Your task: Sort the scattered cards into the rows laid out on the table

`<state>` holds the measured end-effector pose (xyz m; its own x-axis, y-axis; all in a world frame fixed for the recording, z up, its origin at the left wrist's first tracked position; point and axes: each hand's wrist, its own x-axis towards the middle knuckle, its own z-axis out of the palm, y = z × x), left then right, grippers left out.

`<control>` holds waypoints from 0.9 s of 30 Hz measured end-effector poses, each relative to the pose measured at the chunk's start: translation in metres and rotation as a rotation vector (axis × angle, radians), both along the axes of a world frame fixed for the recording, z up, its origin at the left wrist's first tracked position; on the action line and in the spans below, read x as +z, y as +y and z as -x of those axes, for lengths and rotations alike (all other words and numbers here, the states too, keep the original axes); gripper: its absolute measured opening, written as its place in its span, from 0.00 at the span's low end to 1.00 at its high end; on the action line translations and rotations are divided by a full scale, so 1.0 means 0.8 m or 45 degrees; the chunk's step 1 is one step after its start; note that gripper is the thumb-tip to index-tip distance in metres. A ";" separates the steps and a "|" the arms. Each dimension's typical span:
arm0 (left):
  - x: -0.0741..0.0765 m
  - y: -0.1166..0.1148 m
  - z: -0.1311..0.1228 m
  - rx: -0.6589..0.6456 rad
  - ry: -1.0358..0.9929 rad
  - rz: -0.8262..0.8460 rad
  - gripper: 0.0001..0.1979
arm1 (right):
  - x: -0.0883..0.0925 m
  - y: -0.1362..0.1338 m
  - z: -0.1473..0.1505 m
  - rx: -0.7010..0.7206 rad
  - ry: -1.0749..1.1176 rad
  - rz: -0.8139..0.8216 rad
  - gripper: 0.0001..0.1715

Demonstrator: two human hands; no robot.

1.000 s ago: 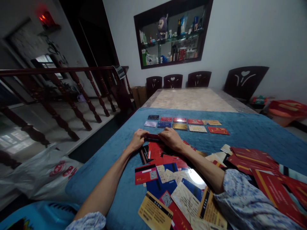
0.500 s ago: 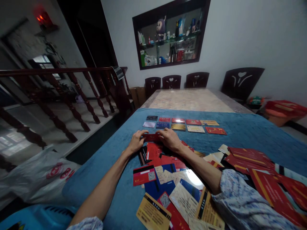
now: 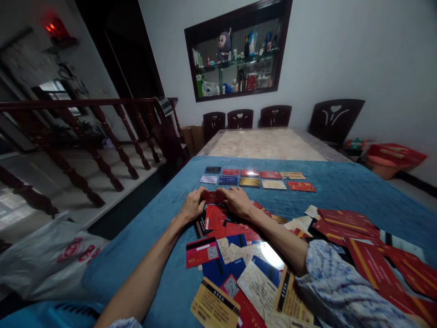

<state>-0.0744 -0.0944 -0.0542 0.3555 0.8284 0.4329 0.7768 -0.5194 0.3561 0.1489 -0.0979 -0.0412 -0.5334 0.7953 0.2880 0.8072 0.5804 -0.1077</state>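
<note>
Between my two hands lies a dark red card (image 3: 212, 197), gripped at its two ends. My left hand (image 3: 193, 204) has its fingers curled on the card's left end, and my right hand (image 3: 236, 200) pinches the right end from above. Just beyond are two rows of cards laid side by side, among them a blue card (image 3: 228, 180), a gold card (image 3: 249, 182) and a red card (image 3: 302, 187). Nearer to me is a loose, overlapping heap of cards, with a pink-and-red card (image 3: 201, 252) and a gold card (image 3: 215, 303) on top.
Blue cloth (image 3: 164, 255) covers the near part of the table. Dark red card sleeves (image 3: 348, 223) are piled at the right. A white plastic bag (image 3: 51, 255) sits at the left by a wooden railing (image 3: 99, 150). Dark chairs (image 3: 336, 120) stand around the far end.
The view has shifted slightly, so everything sits a little further left. Both hands stay on the dark red card, which has barely moved on the cloth.
</note>
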 end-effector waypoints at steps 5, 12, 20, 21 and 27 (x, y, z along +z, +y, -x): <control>0.003 0.001 -0.005 0.057 0.003 -0.061 0.14 | 0.007 -0.003 0.000 -0.027 0.033 -0.061 0.30; 0.007 -0.002 -0.010 0.098 0.021 -0.085 0.15 | 0.009 -0.004 0.001 -0.026 0.017 -0.086 0.32; 0.013 -0.007 -0.019 0.107 -0.029 -0.131 0.17 | 0.012 0.001 0.000 -0.055 0.015 -0.213 0.31; 0.014 -0.007 -0.020 0.102 -0.027 -0.137 0.17 | 0.013 0.001 -0.001 -0.054 0.013 -0.227 0.30; 0.020 -0.012 -0.026 0.098 0.078 -0.183 0.23 | 0.021 0.002 -0.008 -0.033 -0.013 -0.292 0.27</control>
